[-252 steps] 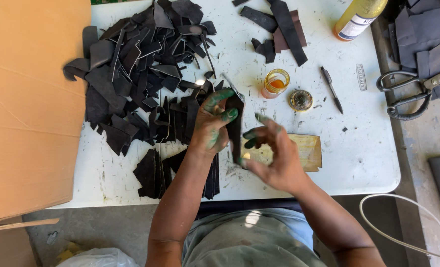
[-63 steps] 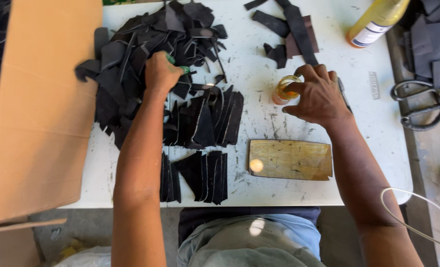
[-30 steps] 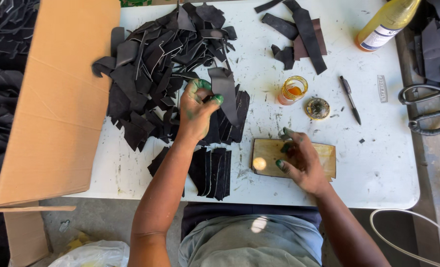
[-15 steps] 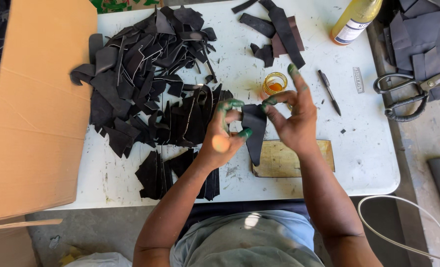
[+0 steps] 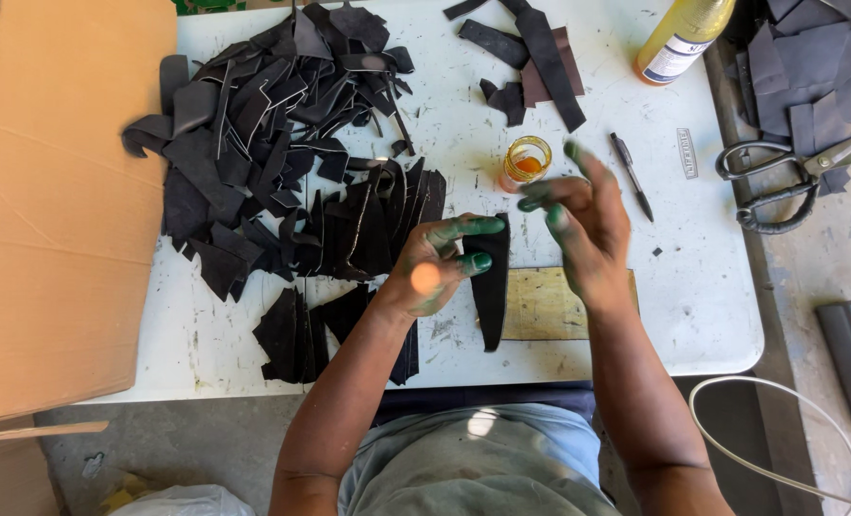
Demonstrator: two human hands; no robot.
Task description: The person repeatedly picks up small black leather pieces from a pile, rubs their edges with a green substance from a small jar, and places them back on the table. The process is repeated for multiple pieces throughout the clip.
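Green-stained fingers [image 5: 483,226] of the left hand [image 5: 432,272] pinch a long black leather strip [image 5: 491,282] upright above the worn wooden board [image 5: 554,304] on the white table [image 5: 693,287], while the right hand [image 5: 588,222] hovers open beside it, apparently mid-coating.

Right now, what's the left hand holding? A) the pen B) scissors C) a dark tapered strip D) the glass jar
C: the left hand pinches a dark strip that hangs over the board; scissors, pen and jar lie untouched on the table.
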